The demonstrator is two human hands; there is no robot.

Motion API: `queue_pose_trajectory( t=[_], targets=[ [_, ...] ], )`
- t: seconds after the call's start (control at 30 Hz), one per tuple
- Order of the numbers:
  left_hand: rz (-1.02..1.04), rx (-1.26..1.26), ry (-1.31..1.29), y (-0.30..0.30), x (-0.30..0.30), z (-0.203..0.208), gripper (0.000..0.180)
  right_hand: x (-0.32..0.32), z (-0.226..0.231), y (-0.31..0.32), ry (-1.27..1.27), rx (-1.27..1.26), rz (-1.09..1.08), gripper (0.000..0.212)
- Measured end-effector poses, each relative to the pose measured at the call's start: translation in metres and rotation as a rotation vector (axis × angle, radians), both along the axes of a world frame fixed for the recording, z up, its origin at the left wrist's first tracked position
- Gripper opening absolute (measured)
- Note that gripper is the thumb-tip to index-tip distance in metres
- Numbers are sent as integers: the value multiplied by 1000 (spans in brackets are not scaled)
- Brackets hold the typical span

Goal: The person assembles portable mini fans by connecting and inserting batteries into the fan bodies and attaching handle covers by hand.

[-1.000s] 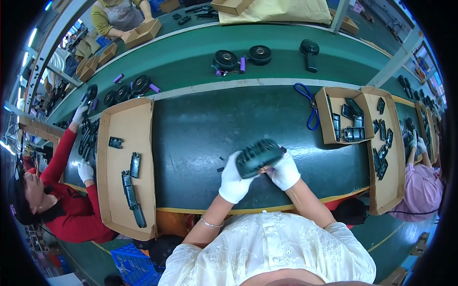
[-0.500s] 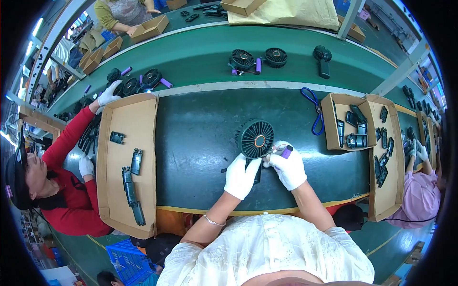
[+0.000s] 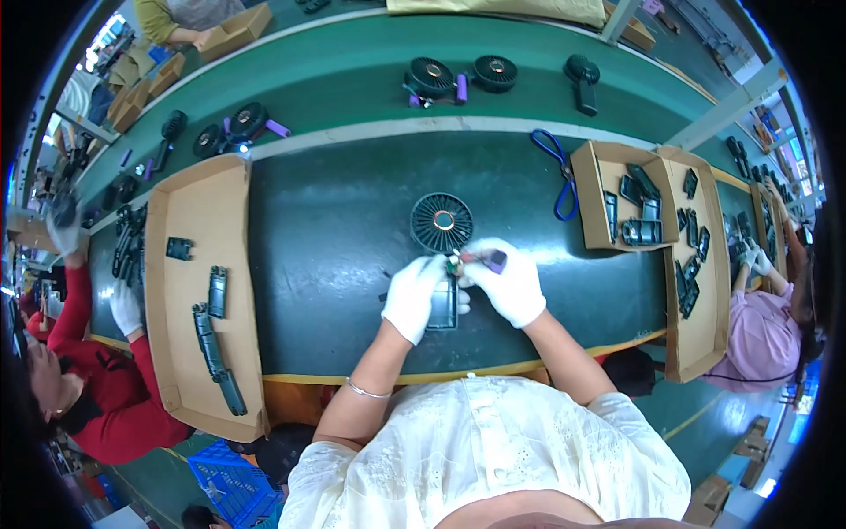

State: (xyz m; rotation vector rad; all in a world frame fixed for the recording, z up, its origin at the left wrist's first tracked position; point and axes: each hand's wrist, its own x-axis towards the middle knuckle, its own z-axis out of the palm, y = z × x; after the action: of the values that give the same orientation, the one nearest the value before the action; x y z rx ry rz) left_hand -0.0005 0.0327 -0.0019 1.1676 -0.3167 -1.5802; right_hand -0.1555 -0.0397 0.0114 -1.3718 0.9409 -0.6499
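A dark green handheld fan lies before me on the workbench, its round grille (image 3: 442, 222) facing up and its open handle shell (image 3: 443, 307) toward me. My left hand (image 3: 414, 300), in a white glove, is closed on the left side of the handle. In my white-gloved right hand (image 3: 509, 284) is a purple battery (image 3: 497, 261), its end showing between the closed fingers. My right fingertips are at a small green circuit board (image 3: 453, 264) with thin wires, near the neck of the fan. The fingers partly hide the wires and board.
Cardboard trays with dark shell parts stand at left (image 3: 251, 353) and right (image 3: 705, 353); a smaller box (image 3: 595, 234) holds more shells. Blue-handled scissors (image 3: 564, 181) lie beside it. Beyond, a green conveyor (image 3: 352, 88) carries several fans. A red-sleeved co-worker (image 3: 115, 388) sits left.
The view has shifted, moving the scene left and up. The open handle shell now shows between my hands. The left co-worker's hand has drawn back from the conveyor with a blurred dark thing.
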Motion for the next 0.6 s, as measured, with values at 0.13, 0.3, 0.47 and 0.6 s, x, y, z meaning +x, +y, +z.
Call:
queue_pose_trajectory(
  t=[0.13,0.3,0.47,0.6],
  targets=[
    [-27,-28,43,-3,5,0,40,3,-9,-7,59,-73,53,19],
    [-25,-69,90,-1,9,-6,39,4,-17,-5,193,-564,90,17],
    [-52,-59,152,2,12,-12,34,2,-21,-2,216,-843,121,17],
    [-7,-67,114,3,9,-21,31,6,-18,2,280,-976,114,26]
  ],
)
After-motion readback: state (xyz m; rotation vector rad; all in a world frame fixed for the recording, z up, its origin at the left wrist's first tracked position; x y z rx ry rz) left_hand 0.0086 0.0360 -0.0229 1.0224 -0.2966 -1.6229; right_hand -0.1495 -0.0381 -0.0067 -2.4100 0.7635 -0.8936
